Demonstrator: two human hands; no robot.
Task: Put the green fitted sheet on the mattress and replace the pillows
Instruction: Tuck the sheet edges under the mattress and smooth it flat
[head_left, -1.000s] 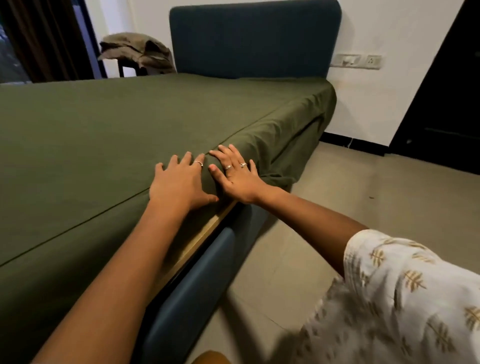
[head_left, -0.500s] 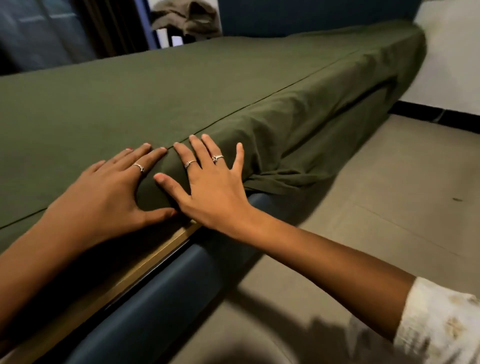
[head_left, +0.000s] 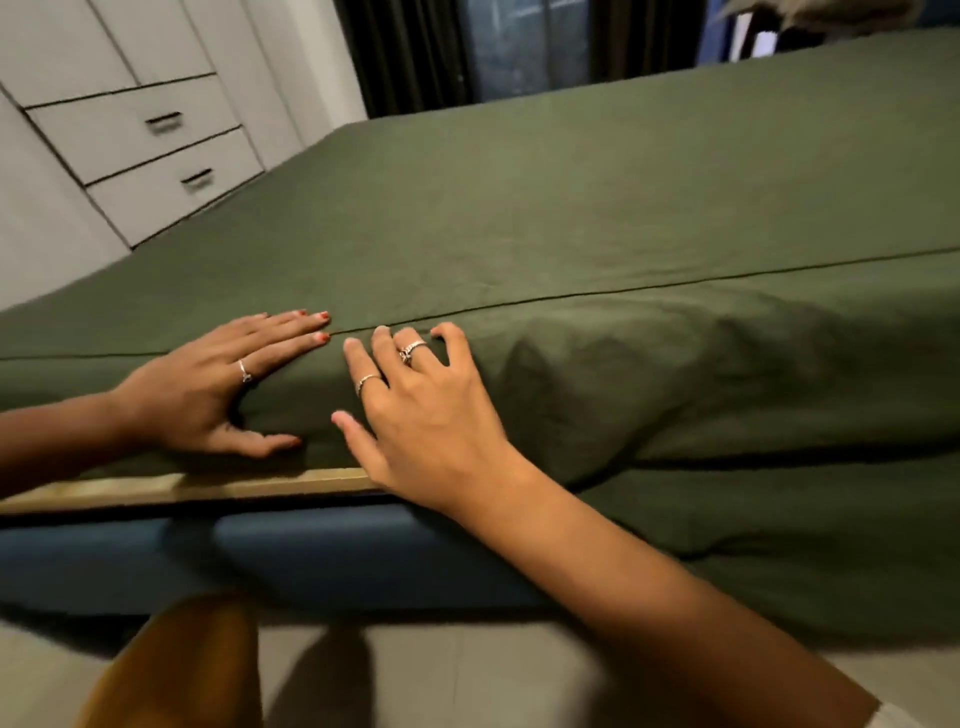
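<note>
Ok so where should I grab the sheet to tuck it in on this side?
Probably the loose hem of the sheet to the right of the right hand, where it hangs over the blue frame instead of sitting tucked. Come from below, fingers curled under the edge: the cloth bulges and sags there, so there is slack to pinch.

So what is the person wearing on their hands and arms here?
The left hand wears one silver ring and red nail polish. The right hand wears two silver rings. Both forearms are bare; a white sleeve edge shows at the right arm.
</note>
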